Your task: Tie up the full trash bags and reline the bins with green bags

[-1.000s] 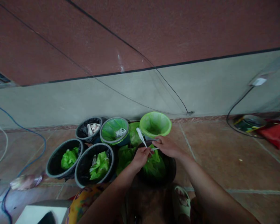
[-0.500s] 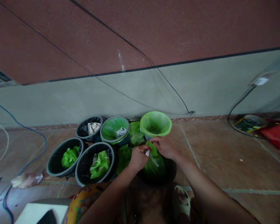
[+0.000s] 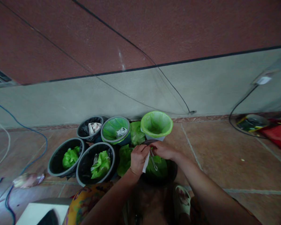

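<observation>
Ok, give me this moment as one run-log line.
left hand pinches white strip | right hand alongside, grip unclear | green bag below, inside dark bin | lined bins to the left

We're scanning for lettering, and none can be read: the crumpled paper (image 3: 121,132) in the green-lined bin (image 3: 110,129) is too small, the white wall fitting (image 3: 264,80) blurs, the yellow-and-dark object (image 3: 253,123) at right blurs too.

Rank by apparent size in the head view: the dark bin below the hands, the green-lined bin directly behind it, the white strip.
1. Dark bin, partly hidden; nearness may enlarge it.
2. Green-lined bin.
3. White strip, smallest.
</observation>
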Motion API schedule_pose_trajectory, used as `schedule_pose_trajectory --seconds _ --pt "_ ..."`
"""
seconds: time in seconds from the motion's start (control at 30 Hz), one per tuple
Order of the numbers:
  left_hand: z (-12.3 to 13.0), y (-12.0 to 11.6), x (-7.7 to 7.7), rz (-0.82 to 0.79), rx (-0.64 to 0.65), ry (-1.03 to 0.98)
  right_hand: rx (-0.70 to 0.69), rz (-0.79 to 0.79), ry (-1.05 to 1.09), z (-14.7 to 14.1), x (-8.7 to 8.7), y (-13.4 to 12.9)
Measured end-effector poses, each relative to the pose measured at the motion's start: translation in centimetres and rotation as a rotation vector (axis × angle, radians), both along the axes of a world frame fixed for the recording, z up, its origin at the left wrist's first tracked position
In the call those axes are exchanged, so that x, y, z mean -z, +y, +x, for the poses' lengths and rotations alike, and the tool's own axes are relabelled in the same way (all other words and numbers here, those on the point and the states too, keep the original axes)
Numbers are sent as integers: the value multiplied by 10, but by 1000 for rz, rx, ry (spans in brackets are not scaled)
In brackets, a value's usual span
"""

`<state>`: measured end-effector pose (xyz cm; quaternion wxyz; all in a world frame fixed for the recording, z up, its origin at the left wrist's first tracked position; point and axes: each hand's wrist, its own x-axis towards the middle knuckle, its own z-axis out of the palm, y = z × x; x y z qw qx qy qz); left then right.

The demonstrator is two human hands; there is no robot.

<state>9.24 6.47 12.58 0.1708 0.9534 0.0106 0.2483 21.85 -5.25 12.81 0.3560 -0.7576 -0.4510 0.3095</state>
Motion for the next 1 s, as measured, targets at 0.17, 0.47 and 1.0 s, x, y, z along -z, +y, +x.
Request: schedule_pose_trajectory --seconds 0.17,0.47,1.0 --pt "0 1 2 5 -4 71 62 -155 -108 -5 -10 0" --pt "-2 0 -18 -98 -85 301 248 -334 -499 -5 -17 -6" --pt "3 -1 -23 -1760 -194 278 431 -629 -455 -9 -37 -13"
